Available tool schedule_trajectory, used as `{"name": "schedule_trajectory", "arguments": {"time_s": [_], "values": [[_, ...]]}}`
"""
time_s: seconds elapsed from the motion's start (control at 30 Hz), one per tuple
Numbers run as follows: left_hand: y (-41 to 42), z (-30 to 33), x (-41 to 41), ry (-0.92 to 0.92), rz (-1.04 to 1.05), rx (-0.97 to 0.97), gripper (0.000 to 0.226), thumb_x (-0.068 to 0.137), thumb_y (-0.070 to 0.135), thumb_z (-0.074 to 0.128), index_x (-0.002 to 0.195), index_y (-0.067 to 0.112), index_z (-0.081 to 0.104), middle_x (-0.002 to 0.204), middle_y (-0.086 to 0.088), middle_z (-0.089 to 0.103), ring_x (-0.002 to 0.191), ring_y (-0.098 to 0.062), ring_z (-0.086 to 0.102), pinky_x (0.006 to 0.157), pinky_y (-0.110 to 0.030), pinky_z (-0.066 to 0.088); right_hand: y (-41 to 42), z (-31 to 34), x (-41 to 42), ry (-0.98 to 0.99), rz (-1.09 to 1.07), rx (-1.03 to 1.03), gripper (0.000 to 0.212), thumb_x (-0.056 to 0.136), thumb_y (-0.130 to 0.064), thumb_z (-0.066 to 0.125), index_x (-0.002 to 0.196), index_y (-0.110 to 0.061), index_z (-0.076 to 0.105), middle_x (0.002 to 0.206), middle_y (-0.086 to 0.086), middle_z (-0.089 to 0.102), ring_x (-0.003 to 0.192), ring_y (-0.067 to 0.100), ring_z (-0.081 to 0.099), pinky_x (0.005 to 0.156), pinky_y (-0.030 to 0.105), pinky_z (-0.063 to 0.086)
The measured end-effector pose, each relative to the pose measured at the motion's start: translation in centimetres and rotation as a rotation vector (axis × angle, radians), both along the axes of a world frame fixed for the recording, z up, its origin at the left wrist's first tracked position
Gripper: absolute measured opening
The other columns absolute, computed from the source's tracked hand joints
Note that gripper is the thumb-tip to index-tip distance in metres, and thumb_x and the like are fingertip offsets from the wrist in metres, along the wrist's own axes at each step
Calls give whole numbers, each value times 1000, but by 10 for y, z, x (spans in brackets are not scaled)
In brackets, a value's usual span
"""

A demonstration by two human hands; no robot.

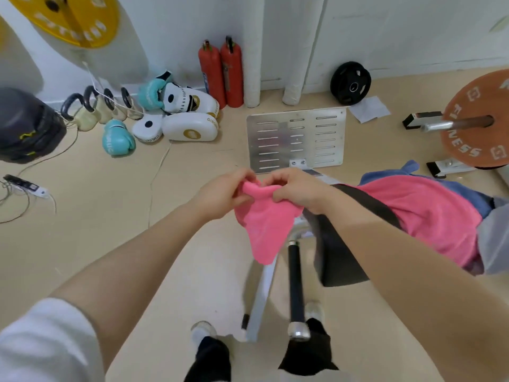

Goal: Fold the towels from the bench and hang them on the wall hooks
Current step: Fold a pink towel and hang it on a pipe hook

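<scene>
Close in, left hand (224, 193) and right hand (296, 190) side by side, each grip pinching the top edge of a small pink terry towel (265, 224), hanging beside the black padded surface (337, 249). Farther right, draped on it, a larger pink towel (429, 216) over blue cloth (407, 169).

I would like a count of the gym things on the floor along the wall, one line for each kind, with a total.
Red fire extinguishers: 2
Kettlebells: 4
Teal boxing gloves: 2
White punch mitts: 3
Black weight plate: 1
Total: 12
</scene>
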State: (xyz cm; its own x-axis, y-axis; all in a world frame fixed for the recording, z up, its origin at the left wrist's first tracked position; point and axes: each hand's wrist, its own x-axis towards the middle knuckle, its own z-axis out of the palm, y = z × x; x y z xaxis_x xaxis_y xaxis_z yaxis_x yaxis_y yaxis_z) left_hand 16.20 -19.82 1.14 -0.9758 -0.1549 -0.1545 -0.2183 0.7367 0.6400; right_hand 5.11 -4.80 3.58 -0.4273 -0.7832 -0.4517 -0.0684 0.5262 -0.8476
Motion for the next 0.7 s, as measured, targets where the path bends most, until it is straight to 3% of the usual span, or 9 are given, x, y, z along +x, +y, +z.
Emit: {"name": "schedule_trajectory", "arguments": {"time_s": [0.07, 0.17, 0.3, 0.4, 0.47, 0.53, 0.6, 0.7], "values": [[-40, 7, 27, 33, 45, -31, 26, 83, 14, 64, 107, 9, 56, 97, -3, 59, 79, -22, 53, 74, -33, 46, -36, 3, 19, 16, 13, -15, 37, 74, 10, 51, 80, -23, 65, 80, -3, 61, 69, 11, 53, 58, 23, 42], [-96, 15, 61, 81, 52, -57, 13, 84, 11, 64, 92, 1, 61, 106, -1, 51, 71, -15, 47, 69, -18, 39, -86, 10, 43, 35, -9, -75, 36, 75, 7, 54, 78, -26, 66, 83, 4, 61, 73, 15, 50, 61, 29, 39], [-141, 33, 86, 64, 39, -45, 26, 90, 29, 52, 92, 7, 66, 83, -3, 59, 82, -18, 45, 71, -22, 33, -129, 24, 65, 80, -61, -213, 41, 79, 11, 51, 76, -27, 68, 87, -6, 64, 84, 22, 52, 70, 39, 38], [-164, 49, 87, 58, 62, 10, 31, 96, 28, 43, 92, 5, 63, 76, -5, 57, 82, -20, 46, 68, -21, 35, -150, 36, 66, 105, -61, -255, 39, 84, 6, 48, 83, -27, 68, 90, 7, 63, 82, 22, 50, 69, 40, 39], [-176, 51, 80, 45, 94, -28, 31, 95, 31, 38, 92, 8, 59, 83, -8, 59, 86, -24, 50, 76, -31, 38, -160, 44, 63, 128, -16, -218, 33, 89, 1, 47, 98, -24, 67, 93, 3, 63, 80, 16, 54, 65, 31, 43], [-181, 55, 70, -62, 151, -251, 30, 96, 30, 34, 113, 18, 56, 105, -3, 61, 112, -27, 43, 94, -39, 30, -170, 52, 59, 174, 33, -187, 28, 91, -1, 48, 108, -15, 65, 91, -5, 63, 74, -3, 57, 63, 16, 46], [-180, 61, 58, -33, 174, -342, 35, 95, 21, 37, 128, 27, 46, 124, 4, 56, 125, -25, 32, 100, -40, 23, -182, 56, 52, 197, 27, -207, 22, 89, -4, 53, 106, -14, 63, 91, -2, 63, 74, -2, 56, 71, 16, 46], [-175, 75, 33, 164, 207, -15, 39, 95, 13, 35, 131, 25, 45, 123, 1, 57, 115, -21, 45, 96, -34, 36, -200, 62, 33, 160, -55, -236, 21, 85, -9, 62, 99, -21, 53, 74, 0, 56, 51, 0, 49, 47, 20, 40]]}}
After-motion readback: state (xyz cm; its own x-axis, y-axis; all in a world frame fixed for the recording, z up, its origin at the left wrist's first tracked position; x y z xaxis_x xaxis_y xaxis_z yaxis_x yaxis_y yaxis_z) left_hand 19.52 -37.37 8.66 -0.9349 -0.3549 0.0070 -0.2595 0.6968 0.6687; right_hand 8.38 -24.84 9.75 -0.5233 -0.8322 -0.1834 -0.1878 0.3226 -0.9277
